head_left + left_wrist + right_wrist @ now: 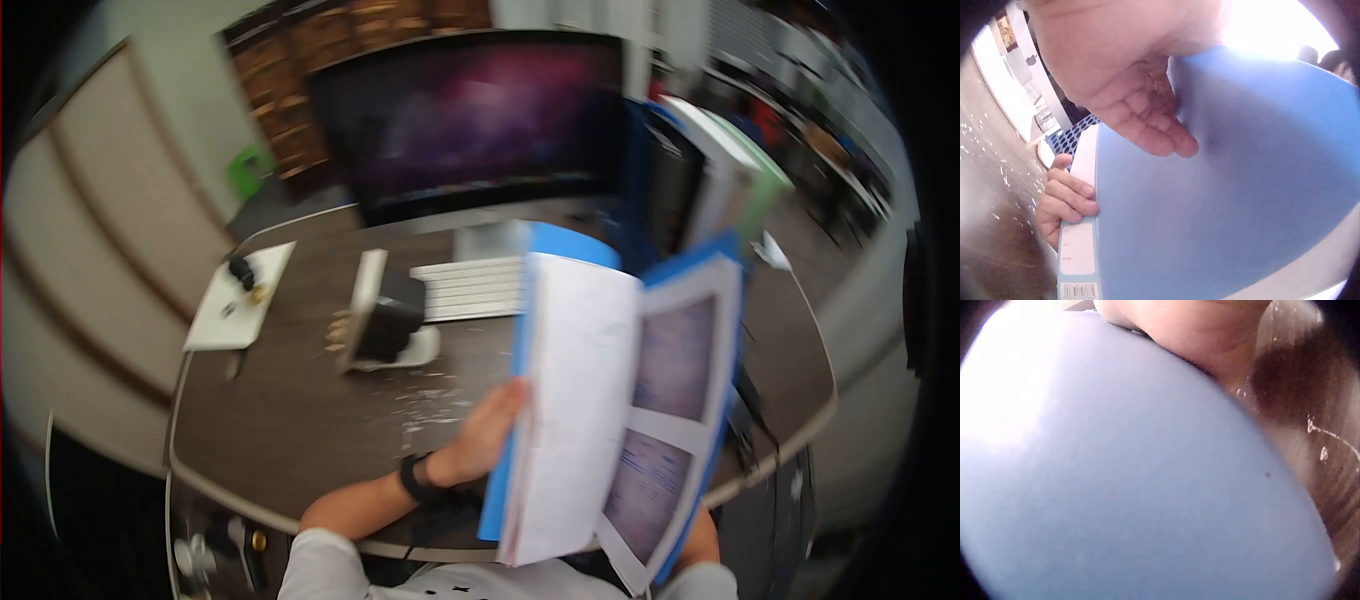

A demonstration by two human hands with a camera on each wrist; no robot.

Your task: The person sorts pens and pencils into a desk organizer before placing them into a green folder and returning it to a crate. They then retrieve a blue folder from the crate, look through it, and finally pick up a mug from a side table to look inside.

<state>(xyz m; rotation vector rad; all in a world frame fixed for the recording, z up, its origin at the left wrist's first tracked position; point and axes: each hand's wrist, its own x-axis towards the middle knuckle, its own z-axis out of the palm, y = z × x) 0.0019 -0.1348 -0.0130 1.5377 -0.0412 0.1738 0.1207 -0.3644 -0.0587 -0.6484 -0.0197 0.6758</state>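
A blue folder (728, 290) is held up in front of me, spread apart at white sheets (585, 400) and a page with two dark printed pictures (680, 360). My left hand (490, 430) grips its left cover edge. In the left wrist view, the fingers of my left hand (1129, 94) lie against the blue outer cover (1222, 200). My right hand (1066, 203) has its fingers bent over the labelled spine. The folder hides that hand in the head view. In the right wrist view, part of my right hand (1197, 337) shows at the cover's edge.
Behind the folder stand a monitor (470, 120) and a white keyboard (465, 290). Upright files (720, 170) stand at the right. A black-and-white object (385, 315) and white scraps (425, 405) lie on the brown desk (270, 400); a white board (240, 300) is far left.
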